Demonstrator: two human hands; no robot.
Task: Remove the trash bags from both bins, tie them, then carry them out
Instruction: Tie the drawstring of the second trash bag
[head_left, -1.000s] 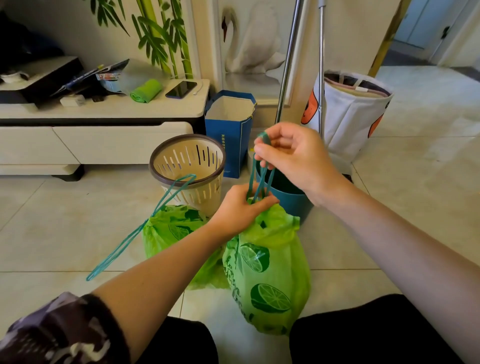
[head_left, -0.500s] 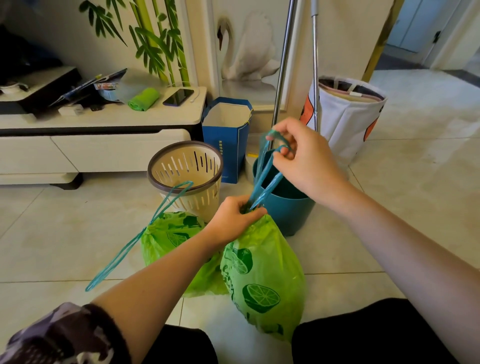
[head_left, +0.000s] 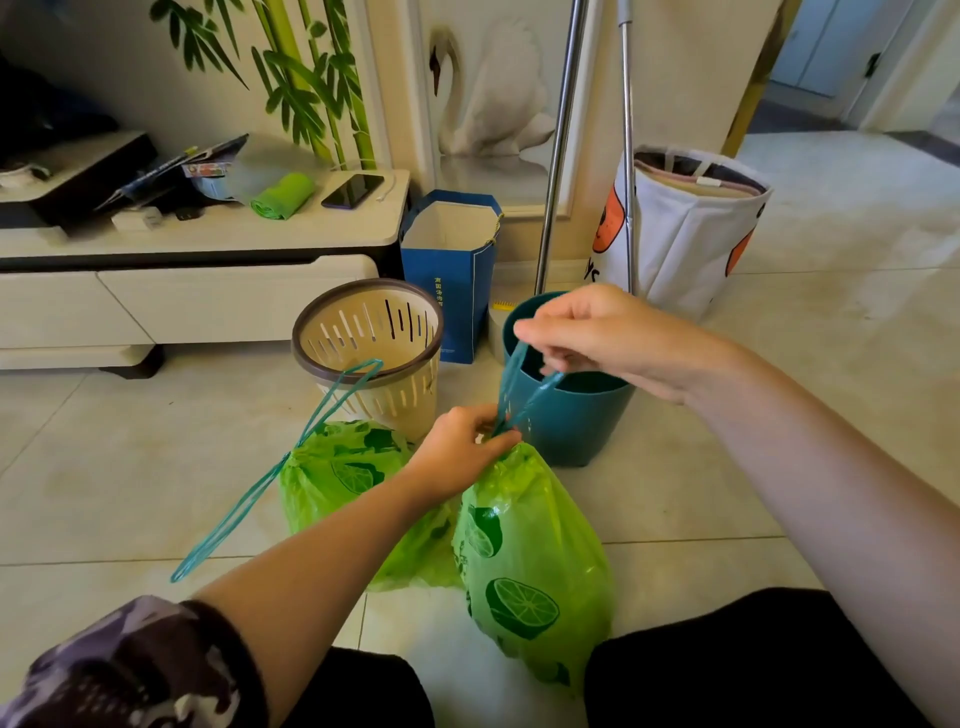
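Two green lime-print trash bags lie on the floor. The near bag (head_left: 535, 571) has its neck pinched by my left hand (head_left: 460, 447). My right hand (head_left: 597, 332) holds that bag's teal drawstring (head_left: 519, 387), stretched up and to the right over the teal bin (head_left: 566, 415). The second bag (head_left: 337, 467) rests to the left, its long teal drawstring (head_left: 270, 478) trailing across the tiles and over the rim of the beige slotted bin (head_left: 369, 343). Both bins stand without bags.
A low white TV stand (head_left: 208, 280) runs along the left wall with a phone and a green bag roll on top. A blue paper bag (head_left: 452, 270), two metal poles (head_left: 561, 145) and a white fabric basket (head_left: 691, 228) stand behind the bins. A doorway opens at the top right.
My right hand has dropped lower and moved right, pulling the drawstring sideways over the teal bin. My left hand stays pinched on the bag's neck.
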